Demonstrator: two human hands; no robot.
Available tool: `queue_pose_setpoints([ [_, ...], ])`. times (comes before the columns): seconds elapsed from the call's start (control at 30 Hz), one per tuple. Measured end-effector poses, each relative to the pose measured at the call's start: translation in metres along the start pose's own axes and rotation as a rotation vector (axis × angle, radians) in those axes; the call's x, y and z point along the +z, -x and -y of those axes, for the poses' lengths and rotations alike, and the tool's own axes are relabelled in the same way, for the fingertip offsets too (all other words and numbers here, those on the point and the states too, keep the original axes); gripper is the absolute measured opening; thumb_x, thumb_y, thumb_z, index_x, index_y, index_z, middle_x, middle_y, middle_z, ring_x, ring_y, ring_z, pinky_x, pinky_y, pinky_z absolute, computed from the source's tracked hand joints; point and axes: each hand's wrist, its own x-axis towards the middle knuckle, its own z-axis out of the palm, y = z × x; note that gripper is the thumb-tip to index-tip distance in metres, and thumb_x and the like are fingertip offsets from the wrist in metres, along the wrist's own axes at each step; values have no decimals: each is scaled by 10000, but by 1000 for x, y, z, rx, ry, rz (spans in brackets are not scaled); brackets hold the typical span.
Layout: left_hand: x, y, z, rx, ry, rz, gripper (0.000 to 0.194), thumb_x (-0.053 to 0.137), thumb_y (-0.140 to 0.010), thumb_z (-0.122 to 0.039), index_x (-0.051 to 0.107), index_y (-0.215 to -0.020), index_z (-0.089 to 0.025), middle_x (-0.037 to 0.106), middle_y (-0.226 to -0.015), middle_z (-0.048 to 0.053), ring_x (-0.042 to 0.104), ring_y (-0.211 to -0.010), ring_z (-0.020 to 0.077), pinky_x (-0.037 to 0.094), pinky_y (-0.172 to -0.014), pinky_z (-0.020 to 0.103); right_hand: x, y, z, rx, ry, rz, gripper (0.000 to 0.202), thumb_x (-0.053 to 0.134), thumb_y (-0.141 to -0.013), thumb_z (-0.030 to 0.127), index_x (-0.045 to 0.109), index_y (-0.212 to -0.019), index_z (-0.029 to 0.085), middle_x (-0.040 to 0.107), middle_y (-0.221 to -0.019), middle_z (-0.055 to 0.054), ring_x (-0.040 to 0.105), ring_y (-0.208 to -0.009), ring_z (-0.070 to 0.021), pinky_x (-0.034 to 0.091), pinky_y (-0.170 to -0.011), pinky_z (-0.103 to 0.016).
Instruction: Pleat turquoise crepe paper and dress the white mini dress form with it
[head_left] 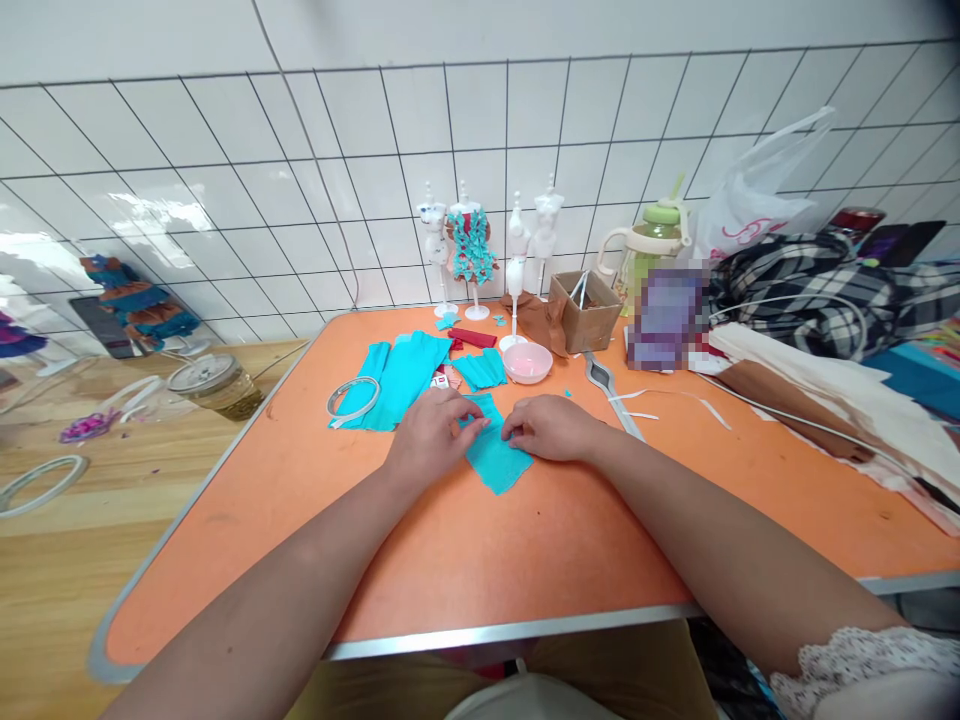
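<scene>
A small turquoise sheet, crinkled like crepe paper, lies on the orange table in front of me. My left hand is closed at its upper left edge, thumb and forefinger pinched together. On the opposite edge, my right hand rests with bent fingers closed on the sheet. Larger turquoise pieces lie just beyond my left hand, with a roll of white tape on them. A folded turquoise strip and a pink bowl sit beyond the sheet.
White mini dress forms stand at the back, one in a turquoise ruffled dress. Near them are a cardboard box, a green-lidded jug and a blurred-out phone. A glass jar stands on the wooden table at left.
</scene>
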Motion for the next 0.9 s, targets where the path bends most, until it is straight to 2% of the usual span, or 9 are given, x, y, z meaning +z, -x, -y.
queue_pose_setpoints([
  [0.13, -4, 4, -13, 78, -78, 195, 221, 555, -854, -394, 689, -917, -229, 665, -871, 34, 590, -865, 200, 434, -739, 311, -4, 1, 1, 21, -70, -63, 213, 580, -767, 199, 706, -935, 237, 700, -927, 8, 589, -781, -135, 360, -636, -224],
  [0.23, 1, 5, -13, 68, -133, 255, 202, 577, -837, -384, 696, -888, -229, 666, -866, 33, 590, -881, 216, 431, -730, 318, -4, 2, -2, 31, -70, -56, 187, 598, -753, 208, 701, -905, 241, 697, -889, 17, 584, -758, -129, 350, -615, -220],
  [0.47, 4, 4, -6, 39, -181, 293, 167, 561, -837, -347, 695, -830, -247, 670, -836, 23, 596, -802, 199, 382, -629, 303, 3, -2, -6, 45, -54, -8, 111, 631, -748, 257, 695, -837, 239, 683, -849, 18, 573, -736, -127, 329, -588, -216],
  [0.67, 5, 3, -4, 74, -199, 290, 193, 512, -860, -299, 687, -839, -222, 664, -819, 50, 592, -838, 212, 400, -696, 314, 3, -3, -3, 63, -71, -49, 123, 596, -738, 164, 690, -800, 214, 686, -837, 12, 565, -715, -119, 332, -589, -216],
  [0.8, 4, 1, -1, 95, -185, 298, 200, 486, -879, -274, 674, -855, -207, 661, -845, 56, 590, -868, 208, 411, -767, 320, 4, -3, -4, 97, -166, -75, 160, 636, -741, 235, 685, -892, 223, 681, -788, 18, 565, -686, -115, 341, -576, -209],
  [0.9, 3, 0, -1, 100, -172, 302, 202, 474, -890, -268, 664, -865, -204, 662, -863, 52, 589, -879, 206, 410, -781, 319, 5, -3, -8, 128, -203, -56, 157, 645, -747, 283, 692, -888, 230, 683, -762, 22, 567, -667, -113, 343, -564, -208],
])
